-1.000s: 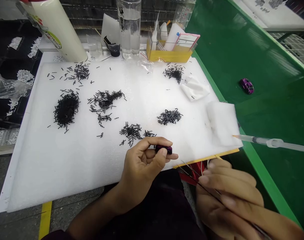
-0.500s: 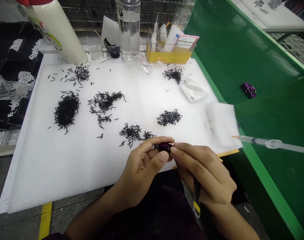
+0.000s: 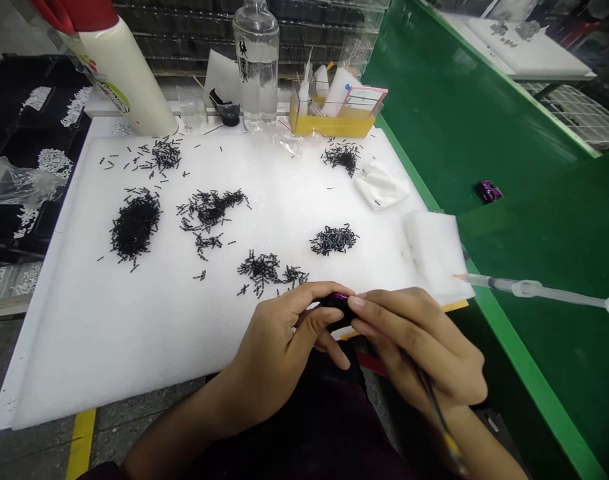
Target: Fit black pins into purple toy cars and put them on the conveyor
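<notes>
A small dark purple toy car (image 3: 338, 308) is pinched between both hands over the near edge of the white foam sheet (image 3: 134, 333). My left hand (image 3: 284, 340) holds its left side between thumb and index finger, with other fingers extended below. My right hand (image 3: 421, 340) closes its fingertips on the car's right end. A thin dark tool with a yellow band (image 3: 451, 443) sticks out beneath my right hand; its tip is hidden. Piles of small black parts lie beyond, the nearest pile (image 3: 259, 268) just past my left hand and another (image 3: 334, 240) farther right.
At the right lie a white foam block (image 3: 434, 253), a syringe (image 3: 527, 288) and another purple car (image 3: 489, 191) on the green surface (image 3: 534, 233). A large bottle (image 3: 139, 80), a clear bottle (image 3: 257, 73) and a yellow-based box (image 3: 329, 125) line the back.
The car has turned in my fingers, and its purple upper edge shows more. My left hand's lower fingers have extended. The tool under my right hand has swung toward the lower right. The view has shifted slightly.
</notes>
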### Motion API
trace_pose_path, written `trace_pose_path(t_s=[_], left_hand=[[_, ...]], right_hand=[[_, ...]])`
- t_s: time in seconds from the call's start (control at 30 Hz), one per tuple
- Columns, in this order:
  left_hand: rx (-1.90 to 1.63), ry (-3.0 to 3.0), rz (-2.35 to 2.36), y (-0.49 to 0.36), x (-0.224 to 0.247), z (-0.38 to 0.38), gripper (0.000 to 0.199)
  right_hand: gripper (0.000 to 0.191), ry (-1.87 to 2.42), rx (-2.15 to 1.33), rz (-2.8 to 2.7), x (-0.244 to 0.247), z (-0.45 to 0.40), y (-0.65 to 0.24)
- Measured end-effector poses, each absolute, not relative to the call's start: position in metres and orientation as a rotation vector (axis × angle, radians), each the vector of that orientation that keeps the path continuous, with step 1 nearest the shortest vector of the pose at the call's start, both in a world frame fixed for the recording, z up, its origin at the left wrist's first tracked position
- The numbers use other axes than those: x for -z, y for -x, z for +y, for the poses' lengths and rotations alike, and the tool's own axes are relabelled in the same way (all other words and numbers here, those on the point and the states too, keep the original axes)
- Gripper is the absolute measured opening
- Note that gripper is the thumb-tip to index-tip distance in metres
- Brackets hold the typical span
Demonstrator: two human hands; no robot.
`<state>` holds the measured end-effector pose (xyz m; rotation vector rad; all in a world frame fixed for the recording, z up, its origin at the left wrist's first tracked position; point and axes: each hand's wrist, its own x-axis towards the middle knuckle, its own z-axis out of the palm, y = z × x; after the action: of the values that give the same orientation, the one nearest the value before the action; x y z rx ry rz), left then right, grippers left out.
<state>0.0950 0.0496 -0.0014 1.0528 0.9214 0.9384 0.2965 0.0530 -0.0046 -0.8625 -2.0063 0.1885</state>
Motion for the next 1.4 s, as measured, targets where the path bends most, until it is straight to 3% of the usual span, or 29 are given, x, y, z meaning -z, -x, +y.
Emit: trace_pose_path(t_s=[0.1, 0.33, 0.57, 0.9, 1.13, 1.4], left_hand=[[-0.976, -1.105, 0.970, -0.097, 0.002, 0.047, 0.020], [-1.083, -1.274, 1.067, -0.100, -0.002, 0.043, 0.019], [-1.144, -1.367, 1.100, -0.100, -0.005, 0.040, 0.018], [-1.125, -1.341, 1.081, -0.100, -0.003, 0.038, 0.019], [-0.875, -0.944, 0.928, -0.087, -0.012, 0.044, 0.028], [-0.865, -0.919, 0.938, -0.087, -0.015, 0.044, 0.025]], right_hand=[[0.059, 0.840, -0.141, -2.019, 0.008, 0.051, -0.297], [0.044, 0.996, -0.618, -1.714, 0.005, 0.050, -0.292], [0.023, 1.035, -0.662, -1.673, -0.004, 0.049, -0.284], [0.015, 1.046, -0.766, -1.580, -0.002, 0.047, -0.279], [0.047, 0.926, -0.655, -1.792, 0.003, 0.044, -0.294], [0.054, 0.881, -0.351, -1.921, 0.000, 0.043, -0.289]])
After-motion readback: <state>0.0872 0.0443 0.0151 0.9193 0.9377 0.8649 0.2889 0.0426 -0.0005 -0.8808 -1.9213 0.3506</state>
